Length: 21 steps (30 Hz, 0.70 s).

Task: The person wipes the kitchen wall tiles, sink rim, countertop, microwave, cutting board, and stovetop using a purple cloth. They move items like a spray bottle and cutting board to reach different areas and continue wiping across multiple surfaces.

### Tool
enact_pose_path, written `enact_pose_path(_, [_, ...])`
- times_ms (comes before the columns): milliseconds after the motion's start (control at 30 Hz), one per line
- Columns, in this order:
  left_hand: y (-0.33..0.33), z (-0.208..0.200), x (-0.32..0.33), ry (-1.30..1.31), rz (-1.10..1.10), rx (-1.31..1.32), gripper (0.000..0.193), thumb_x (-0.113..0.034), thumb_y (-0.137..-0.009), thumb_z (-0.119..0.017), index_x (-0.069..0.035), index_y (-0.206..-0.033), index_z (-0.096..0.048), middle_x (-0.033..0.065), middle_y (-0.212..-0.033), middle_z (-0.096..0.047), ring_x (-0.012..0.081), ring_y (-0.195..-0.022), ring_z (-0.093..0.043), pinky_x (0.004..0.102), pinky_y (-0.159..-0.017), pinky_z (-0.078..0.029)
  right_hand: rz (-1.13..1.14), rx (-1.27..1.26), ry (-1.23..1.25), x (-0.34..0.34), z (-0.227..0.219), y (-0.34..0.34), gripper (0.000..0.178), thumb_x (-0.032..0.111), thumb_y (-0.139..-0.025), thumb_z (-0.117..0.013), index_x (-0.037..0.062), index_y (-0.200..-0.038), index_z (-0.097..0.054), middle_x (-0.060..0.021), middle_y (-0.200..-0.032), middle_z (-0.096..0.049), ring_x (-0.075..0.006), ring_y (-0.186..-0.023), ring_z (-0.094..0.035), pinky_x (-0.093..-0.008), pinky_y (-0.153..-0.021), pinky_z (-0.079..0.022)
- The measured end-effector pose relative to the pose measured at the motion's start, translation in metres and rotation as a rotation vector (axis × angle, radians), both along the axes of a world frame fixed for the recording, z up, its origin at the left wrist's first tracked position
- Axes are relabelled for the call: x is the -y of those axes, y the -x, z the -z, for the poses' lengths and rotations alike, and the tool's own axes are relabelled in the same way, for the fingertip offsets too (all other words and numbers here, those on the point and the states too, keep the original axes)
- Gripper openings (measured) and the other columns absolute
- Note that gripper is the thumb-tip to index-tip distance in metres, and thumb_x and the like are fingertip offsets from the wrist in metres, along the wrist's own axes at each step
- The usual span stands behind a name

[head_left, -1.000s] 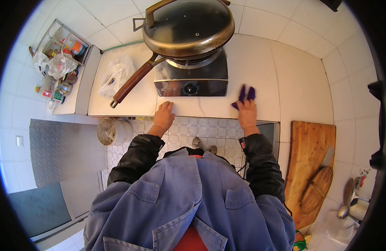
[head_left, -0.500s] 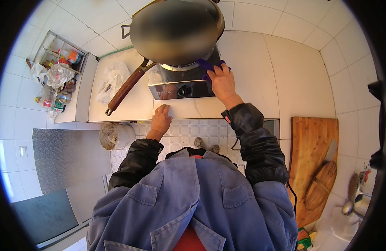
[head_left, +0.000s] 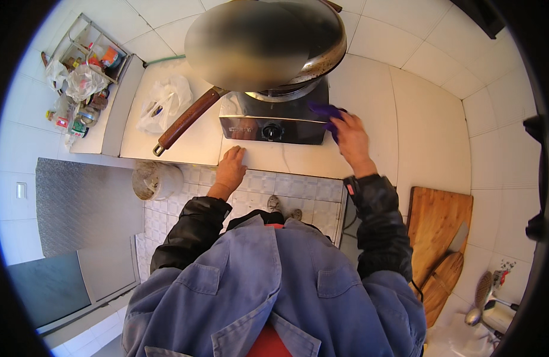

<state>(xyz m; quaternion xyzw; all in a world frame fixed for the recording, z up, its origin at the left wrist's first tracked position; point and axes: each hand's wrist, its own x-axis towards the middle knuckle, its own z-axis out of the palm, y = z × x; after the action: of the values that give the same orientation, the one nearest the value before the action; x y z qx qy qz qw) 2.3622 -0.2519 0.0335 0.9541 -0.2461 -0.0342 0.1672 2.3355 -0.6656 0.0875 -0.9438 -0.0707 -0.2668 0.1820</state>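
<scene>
My right hand (head_left: 353,143) grips a purple cloth (head_left: 328,113) at the right side of a single-burner gas stove (head_left: 274,113). The cloth hangs partly over the stove's right edge. On the burner sits a large dark wok (head_left: 329,55), its middle blurred, with a long brown wooden handle (head_left: 191,119) pointing toward the near left. My left hand (head_left: 230,172) rests its fingers on the near edge of the white countertop (head_left: 357,89), in front of the stove. That hand holds nothing, and its fingers lie stretched out.
A thin white plastic bag (head_left: 167,104) lies left of the stove. Farther left, a wire rack (head_left: 96,41) stands near jars and bags. A bucket (head_left: 155,180) is on the floor below. At the right are a wooden cutting board (head_left: 435,226), a knife (head_left: 459,238) and hanging utensils (head_left: 482,291).
My right hand has drawn the purple cloth right, away from the burner area to the stove's edge. My left hand stays on the counter edge. The view has shifted slightly.
</scene>
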Motion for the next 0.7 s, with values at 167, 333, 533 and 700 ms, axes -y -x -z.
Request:
enact_pose_path(167, [0.003, 0.003, -0.002, 0.027, 0.004, 0.031, 0.067, -0.01, -0.078, -0.078, -0.003, -0.14, -0.053, 0.0203, -0.144, -0.052, 0.0405, -0.133, -0.05, 0.0457, -0.111, -0.045, 0.451, -0.221, 0.078, 0.041, 0.055, 0.047, 0.034, 0.008, -0.083, -0.066, 0.0074, -0.117, -0.07, -0.0098, -0.133, -0.065, -0.0369, -0.108, -0.06, -0.0465, -0.091, -0.052])
enact_pose_path(333, [-0.002, 0.004, 0.001, 0.005, 0.018, 0.008, 0.068, -0.006, -0.078, -0.076, -0.002, -0.141, -0.052, 0.0209, -0.145, -0.051, 0.0412, -0.134, -0.048, 0.046, -0.113, -0.043, -0.014, -0.113, 0.218, -0.049, 0.083, 0.077, 0.03, 0.012, -0.084, -0.061, 0.0091, -0.113, -0.068, -0.0084, -0.128, -0.062, -0.0329, -0.116, -0.058, -0.0443, -0.087, -0.052])
enact_pose_path(533, [-0.001, 0.001, -0.001, 0.017, 0.047, 0.022, 0.068, -0.006, -0.079, -0.076, -0.002, -0.142, -0.051, 0.0205, -0.145, -0.051, 0.0413, -0.133, -0.049, 0.0458, -0.112, -0.043, 0.259, -0.035, 0.244, 0.046, 0.076, 0.108, 0.031, 0.009, -0.084, -0.065, 0.0096, -0.114, -0.069, -0.0103, -0.136, -0.061, -0.0334, -0.119, -0.058, -0.0447, -0.089, -0.054])
enact_pose_path(700, [0.001, 0.004, 0.002, 0.006, 0.03, 0.044, 0.067, -0.006, -0.079, -0.076, -0.002, -0.141, -0.052, 0.0207, -0.144, -0.052, 0.0413, -0.133, -0.049, 0.0455, -0.112, -0.044, 0.829, -0.276, 0.21, 0.123, 0.072, 0.127, 0.034, 0.002, -0.083, -0.066, 0.0096, -0.117, -0.069, -0.0143, -0.142, -0.057, -0.0396, -0.115, -0.058, -0.0493, -0.088, -0.056])
